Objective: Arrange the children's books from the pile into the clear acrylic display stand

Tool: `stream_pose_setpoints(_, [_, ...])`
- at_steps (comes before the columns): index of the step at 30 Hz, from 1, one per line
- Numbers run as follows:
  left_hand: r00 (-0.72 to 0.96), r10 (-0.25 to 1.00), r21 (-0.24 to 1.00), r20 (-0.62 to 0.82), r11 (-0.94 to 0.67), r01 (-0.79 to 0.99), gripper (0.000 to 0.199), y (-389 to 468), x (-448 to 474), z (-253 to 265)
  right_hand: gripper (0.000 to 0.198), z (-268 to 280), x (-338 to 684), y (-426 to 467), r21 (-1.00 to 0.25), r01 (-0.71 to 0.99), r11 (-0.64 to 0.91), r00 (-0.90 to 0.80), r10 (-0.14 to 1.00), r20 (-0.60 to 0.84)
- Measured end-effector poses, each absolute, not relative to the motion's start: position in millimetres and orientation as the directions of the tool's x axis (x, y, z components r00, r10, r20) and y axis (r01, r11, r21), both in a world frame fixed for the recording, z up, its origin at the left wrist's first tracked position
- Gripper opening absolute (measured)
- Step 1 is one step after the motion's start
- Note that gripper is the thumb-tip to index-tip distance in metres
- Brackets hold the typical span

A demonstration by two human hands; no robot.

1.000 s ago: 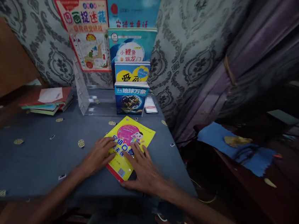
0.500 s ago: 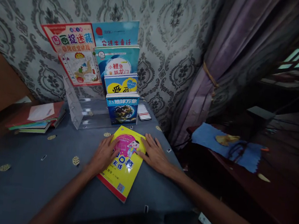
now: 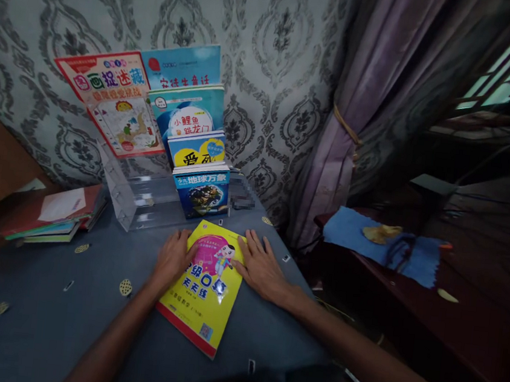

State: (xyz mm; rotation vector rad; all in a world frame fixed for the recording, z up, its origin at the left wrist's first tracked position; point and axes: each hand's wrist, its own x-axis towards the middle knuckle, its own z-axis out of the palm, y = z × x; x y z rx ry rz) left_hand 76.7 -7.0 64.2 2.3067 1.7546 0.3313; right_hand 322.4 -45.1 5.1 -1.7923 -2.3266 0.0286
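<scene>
Clearly, a yellow book (image 3: 200,298) is lying face up on the blue-grey tablecloth (image 3: 53,328), slanting a little, just in front of the blue book with the globe (image 3: 204,198). Its glossy cover is showing a pink disc near the top, a cartoon child beside that, large blue characters across the middle, a red band along the bottom edge and a square printed code near the lower right corner.

The left hand (image 3: 171,262) is resting along the book's upper left side, its fingers lying fairly straight and close together, its thumb reaching onto the cover by the pink disc. The right hand (image 3: 262,271) is resting at the upper right side, palm down, its fingers slightly spreading and its thumb touching the cover's edge. Neither hand is clenching; both are lying loosely unfolded, framing the book without lifting it.
</scene>
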Motion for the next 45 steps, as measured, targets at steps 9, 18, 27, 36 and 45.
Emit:
stream_pose_setpoints(9, [0.241, 0.970, 0.265, 0.013, -0.236, 0.935, 0.041, -10.3, 75.1, 62.5, 0.063, 14.3, 320.3, -42.9, -0.174, 0.947, 0.271, -0.253, 0.960, 0.123])
stream_pose_setpoints(18, [0.170, 0.985, 0.940, -0.009, -0.049, 0.338, 0.040, 3.6, 59.2, 37.4, 0.058, 11.8, 311.4, -21.6, -0.243, 0.918, 0.312, -0.294, 0.949, 0.112])
stream_pose_setpoints(27, [0.129, 0.945, 0.911, -0.300, 0.324, -0.255, 0.063, -2.9, 72.0, 39.1, 0.060, 7.9, 288.5, 0.5, -0.324, 0.906, 0.272, -0.242, 0.961, 0.132])
stream_pose_setpoints(36, [0.121, 0.936, 0.832, -0.330, 0.349, -0.430, 0.058, -0.1, 66.9, 41.3, 0.062, -12.0, 280.9, 11.6, -0.691, 0.688, 0.224, -0.023, 0.957, 0.288])
stream_pose_setpoints(45, [0.046, 0.950, 0.847, -0.308, 0.296, -0.441, 0.068, -6.8, 70.5, 48.3, 0.070, 27.4, 266.8, -21.3, -0.931, -0.333, -0.150, 0.038, 0.984, -0.172])
